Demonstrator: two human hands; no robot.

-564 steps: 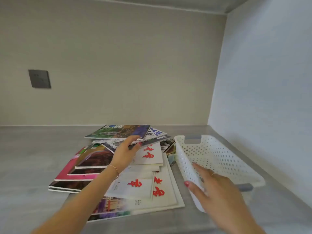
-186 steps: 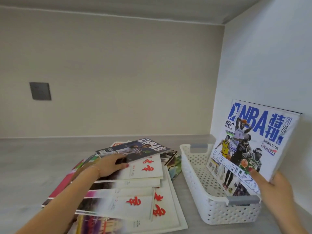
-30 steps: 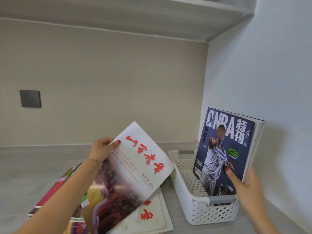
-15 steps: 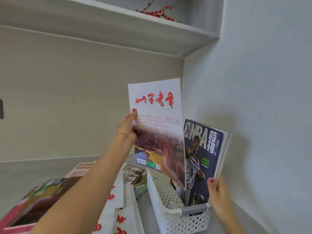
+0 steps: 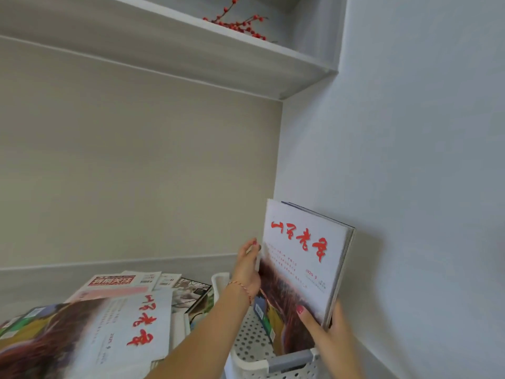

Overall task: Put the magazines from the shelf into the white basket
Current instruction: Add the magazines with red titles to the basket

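A white magazine with red characters (image 5: 303, 258) stands upright in the white basket (image 5: 247, 362), in front of other upright magazines whose edges show at its right. My left hand (image 5: 247, 269) grips its left edge. My right hand (image 5: 325, 326) clasps the standing stack at its lower right corner, thumb on the cover. The stack leans toward the right wall. A loose pile of magazines (image 5: 109, 318) lies flat on the shelf to the left of the basket.
The grey side wall (image 5: 410, 187) runs close along the basket's right. An upper shelf board (image 5: 191, 58) overhangs, with a red berry sprig (image 5: 240, 21) on it. The back wall stands behind the pile.
My left hand has lowered the white magazine from mid-air into the basket, in front of the basketball magazine, which it now covers. My right hand now clasps both.
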